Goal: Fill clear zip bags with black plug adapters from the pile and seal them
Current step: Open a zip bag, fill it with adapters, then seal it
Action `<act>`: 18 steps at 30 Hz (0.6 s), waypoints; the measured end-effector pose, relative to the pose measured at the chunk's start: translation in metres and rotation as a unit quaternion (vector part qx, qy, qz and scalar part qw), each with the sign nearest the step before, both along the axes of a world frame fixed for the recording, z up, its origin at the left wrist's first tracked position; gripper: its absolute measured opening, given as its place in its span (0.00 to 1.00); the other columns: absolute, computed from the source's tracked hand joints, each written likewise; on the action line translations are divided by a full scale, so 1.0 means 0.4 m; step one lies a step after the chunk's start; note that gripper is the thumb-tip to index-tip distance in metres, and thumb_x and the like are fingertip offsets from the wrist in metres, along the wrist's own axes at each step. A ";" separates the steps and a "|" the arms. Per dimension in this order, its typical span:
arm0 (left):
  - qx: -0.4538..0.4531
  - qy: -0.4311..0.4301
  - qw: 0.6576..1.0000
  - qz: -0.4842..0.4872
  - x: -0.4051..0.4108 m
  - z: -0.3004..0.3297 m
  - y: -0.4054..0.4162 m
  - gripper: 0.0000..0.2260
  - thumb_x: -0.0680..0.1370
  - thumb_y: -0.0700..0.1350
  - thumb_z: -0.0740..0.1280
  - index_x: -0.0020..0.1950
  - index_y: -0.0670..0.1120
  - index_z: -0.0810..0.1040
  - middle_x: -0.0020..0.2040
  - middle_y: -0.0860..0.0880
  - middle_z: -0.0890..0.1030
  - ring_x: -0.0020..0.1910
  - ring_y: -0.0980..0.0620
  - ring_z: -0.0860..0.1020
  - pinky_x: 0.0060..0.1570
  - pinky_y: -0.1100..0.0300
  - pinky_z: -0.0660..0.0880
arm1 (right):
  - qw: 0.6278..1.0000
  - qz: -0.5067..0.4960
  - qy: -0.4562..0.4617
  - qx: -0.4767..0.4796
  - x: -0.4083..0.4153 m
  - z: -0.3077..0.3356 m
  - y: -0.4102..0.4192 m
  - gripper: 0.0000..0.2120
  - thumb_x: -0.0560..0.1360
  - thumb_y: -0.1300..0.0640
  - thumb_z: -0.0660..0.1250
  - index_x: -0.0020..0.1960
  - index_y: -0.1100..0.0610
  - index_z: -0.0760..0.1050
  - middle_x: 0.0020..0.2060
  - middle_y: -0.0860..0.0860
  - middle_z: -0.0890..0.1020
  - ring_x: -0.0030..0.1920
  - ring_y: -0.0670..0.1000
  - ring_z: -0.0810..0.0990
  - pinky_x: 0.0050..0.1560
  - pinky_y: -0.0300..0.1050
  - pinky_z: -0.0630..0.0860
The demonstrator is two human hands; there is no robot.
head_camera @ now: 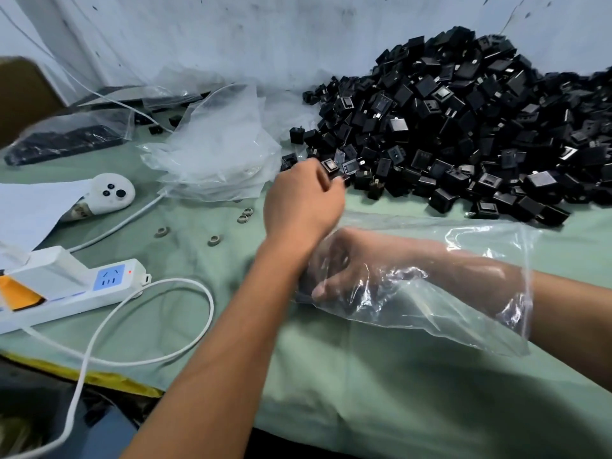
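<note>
A large pile of black plug adapters (pixel 463 127) covers the back right of the green table (pixel 364 376). At the pile's near left edge my left hand (pixel 303 202) pinches a couple of adapters (pixel 334 170). A clear zip bag (pixel 430 286) lies in front of the pile with its mouth to the right. My right hand (pixel 347 270) is inside it, forearm passing through the mouth. Its fingers curl round dark adapters (pixel 306 288) at the bag's closed left end, blurred by the plastic.
A stack of empty clear bags (pixel 215 154) lies left of the pile. Filled bags (pixel 66 140) sit at the back left. A white power strip (pixel 66 288) with its cable (pixel 132 326), a white device (pixel 112 192) and small rings (pixel 245 217) lie on the left.
</note>
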State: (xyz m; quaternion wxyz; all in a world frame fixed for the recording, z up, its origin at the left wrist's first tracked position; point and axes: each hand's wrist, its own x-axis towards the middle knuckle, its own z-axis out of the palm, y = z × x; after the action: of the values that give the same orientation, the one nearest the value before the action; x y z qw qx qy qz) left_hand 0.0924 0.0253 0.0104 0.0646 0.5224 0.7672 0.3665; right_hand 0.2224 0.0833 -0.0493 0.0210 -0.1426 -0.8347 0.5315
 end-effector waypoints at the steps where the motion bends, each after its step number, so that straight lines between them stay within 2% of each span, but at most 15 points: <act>1: -0.022 0.001 1.000 -0.005 -0.034 -0.017 0.016 0.08 0.80 0.52 0.68 0.43 0.50 0.78 0.41 0.52 0.82 0.42 0.50 0.80 0.43 0.55 0.75 | 0.999 0.014 -0.024 0.033 -0.003 0.021 -0.017 0.09 0.72 0.42 0.78 0.45 0.45 0.83 0.41 0.43 0.87 0.37 0.42 0.86 0.36 0.33 0.78; 4: -0.064 0.022 0.993 -0.101 -0.086 -0.061 0.056 0.03 0.81 0.49 0.67 0.50 0.52 0.80 0.51 0.52 0.83 0.54 0.47 0.78 0.59 0.48 0.76 | 0.998 0.007 -0.026 0.055 -0.012 0.024 -0.019 0.13 0.73 0.44 0.78 0.51 0.50 0.84 0.42 0.46 0.88 0.39 0.47 0.87 0.37 0.41 0.82; 6: -0.078 0.005 0.982 -0.173 -0.099 -0.080 0.076 0.05 0.82 0.47 0.67 0.53 0.52 0.82 0.54 0.52 0.83 0.56 0.48 0.78 0.61 0.48 0.75 | 0.998 0.006 -0.034 0.056 -0.009 0.031 -0.022 0.14 0.73 0.44 0.78 0.53 0.52 0.84 0.40 0.48 0.88 0.36 0.47 0.86 0.35 0.42 0.81; 9: -0.122 -0.041 0.966 -0.225 -0.125 -0.097 0.108 0.08 0.83 0.43 0.66 0.55 0.47 0.86 0.52 0.50 0.85 0.54 0.51 0.81 0.61 0.53 0.77 | 0.998 -0.018 -0.058 0.036 0.011 0.041 -0.023 0.13 0.73 0.43 0.77 0.53 0.49 0.83 0.38 0.49 0.87 0.32 0.48 0.84 0.31 0.39 0.78; 11: -0.138 -0.058 0.960 -0.234 -0.148 -0.099 0.123 0.07 0.83 0.40 0.67 0.53 0.44 0.86 0.48 0.51 0.85 0.50 0.54 0.81 0.56 0.58 0.77 | 0.997 -0.032 -0.064 -0.011 0.030 0.046 -0.018 0.13 0.74 0.46 0.78 0.56 0.49 0.83 0.40 0.50 0.87 0.37 0.50 0.87 0.33 0.41 0.80; 13: -0.144 -0.076 0.958 -0.236 -0.165 -0.095 0.131 0.06 0.81 0.38 0.69 0.52 0.43 0.86 0.44 0.51 0.84 0.45 0.56 0.80 0.48 0.65 0.75 | 0.996 -0.040 -0.069 -0.042 0.050 0.044 -0.004 0.12 0.75 0.49 0.77 0.57 0.49 0.83 0.43 0.51 0.88 0.42 0.56 0.88 0.36 0.46 0.83; 15: -0.153 -0.090 0.955 -0.237 -0.178 -0.089 0.137 0.04 0.80 0.36 0.71 0.49 0.42 0.86 0.39 0.52 0.84 0.38 0.60 0.79 0.42 0.68 0.74 | 0.995 -0.045 -0.078 -0.034 0.072 0.045 0.010 0.10 0.76 0.50 0.76 0.57 0.46 0.83 0.46 0.51 0.88 0.42 0.59 0.87 0.36 0.45 0.81; 18: -0.162 -0.094 0.958 -0.219 -0.191 -0.079 0.141 0.05 0.79 0.34 0.71 0.46 0.41 0.85 0.29 0.57 0.82 0.28 0.65 0.77 0.34 0.70 0.72 | 0.995 -0.063 -0.072 -0.021 0.122 0.045 0.036 0.08 0.78 0.52 0.74 0.57 0.46 0.82 0.49 0.51 0.88 0.39 0.55 0.85 0.35 0.39 0.80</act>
State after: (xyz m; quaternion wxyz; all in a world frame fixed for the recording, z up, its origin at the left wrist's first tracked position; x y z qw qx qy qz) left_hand 0.0158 0.0818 -0.0214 0.2988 0.6238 0.6732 0.2616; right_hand 0.2712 0.0975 -0.0315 -0.0090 -0.2333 -0.8122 0.5347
